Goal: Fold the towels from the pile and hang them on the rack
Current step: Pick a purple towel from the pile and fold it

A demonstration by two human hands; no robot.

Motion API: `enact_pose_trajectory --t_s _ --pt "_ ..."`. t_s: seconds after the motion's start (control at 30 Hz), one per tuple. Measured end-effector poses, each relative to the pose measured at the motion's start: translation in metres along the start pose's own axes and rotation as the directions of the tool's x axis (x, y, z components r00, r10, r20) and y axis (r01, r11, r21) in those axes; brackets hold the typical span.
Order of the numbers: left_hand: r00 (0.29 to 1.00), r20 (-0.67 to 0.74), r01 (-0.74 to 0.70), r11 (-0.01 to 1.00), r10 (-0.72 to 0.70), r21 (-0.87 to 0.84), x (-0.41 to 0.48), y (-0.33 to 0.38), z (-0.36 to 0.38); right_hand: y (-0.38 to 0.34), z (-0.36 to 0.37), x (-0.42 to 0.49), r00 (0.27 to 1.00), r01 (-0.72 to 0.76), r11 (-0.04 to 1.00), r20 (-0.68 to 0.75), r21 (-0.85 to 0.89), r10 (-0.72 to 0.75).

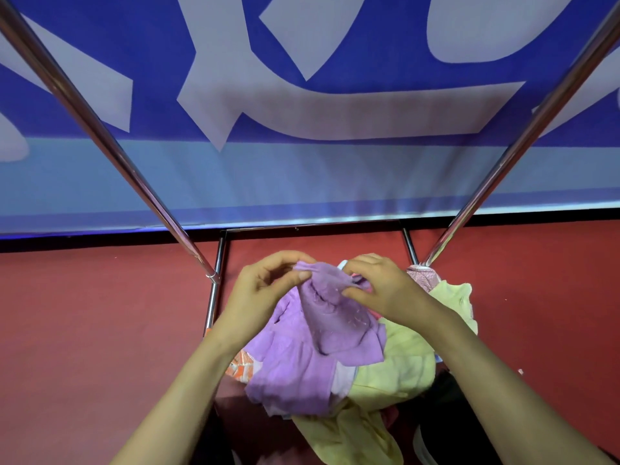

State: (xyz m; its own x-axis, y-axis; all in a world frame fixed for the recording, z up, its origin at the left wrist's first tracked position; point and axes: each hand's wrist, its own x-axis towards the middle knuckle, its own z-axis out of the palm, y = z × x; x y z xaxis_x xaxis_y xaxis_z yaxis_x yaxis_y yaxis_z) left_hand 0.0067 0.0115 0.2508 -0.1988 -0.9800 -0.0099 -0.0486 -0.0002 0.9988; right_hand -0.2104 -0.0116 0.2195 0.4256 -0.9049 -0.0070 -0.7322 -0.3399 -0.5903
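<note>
Head view, hands (265, 293) (385, 290) pinching purple towel (302, 357) edge

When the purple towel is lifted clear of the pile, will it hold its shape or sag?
Likely floppy: the thin purple cloth towel bunches into soft folds where the left hand and right hand pinch its top edge. Probably light, since light pinches alone hold that edge up. It may drag the yellow towel beneath.
</note>
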Motion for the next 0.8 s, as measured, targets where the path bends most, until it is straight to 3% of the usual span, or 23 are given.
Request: enact_pose_trajectory --t_s 0.13,0.23,0.37,0.47,0.63,0.8 --pt "0.976 -0.216 -0.002 0.996 -0.017 -0.089 0.006 -0.003 -0.012 0.009 -0.012 -0.001 0.991 -0.130 0.991 -0.039 0.013 0.131" --pt "0.949 -0.308 0.035 0.993 -0.067 -0.109 0.009 -0.011 -0.019 0.016 -0.020 -0.002 0.978 -0.150 0.988 -0.143 0.042 0.154" --pt "0.929 -0.355 0.092 0.995 -0.101 -0.041 0.010 -0.021 -0.019 0.009 -0.031 -0.001 0.921 -0.147 0.918 -0.286 0.369 0.263" --pt "0.934 -0.349 0.081 0.997 -0.074 0.006 0.006 -0.020 -0.016 0.001 -0.039 -0.006 0.899 -0.098 0.818 -0.302 0.566 0.317" --pt "0.950 -0.311 0.044 0.997 -0.023 0.061 -0.017 0.015 -0.015 -0.025 -0.058 -0.027 0.891 -0.074 0.797 -0.319 0.600 0.323" --pt "0.893 -0.446 -0.106 0.992 0.067 -0.062 -0.031 0.102 -0.015 -0.084 -0.125 -0.038 0.868 0.050 0.801 -0.423 0.597 0.261"
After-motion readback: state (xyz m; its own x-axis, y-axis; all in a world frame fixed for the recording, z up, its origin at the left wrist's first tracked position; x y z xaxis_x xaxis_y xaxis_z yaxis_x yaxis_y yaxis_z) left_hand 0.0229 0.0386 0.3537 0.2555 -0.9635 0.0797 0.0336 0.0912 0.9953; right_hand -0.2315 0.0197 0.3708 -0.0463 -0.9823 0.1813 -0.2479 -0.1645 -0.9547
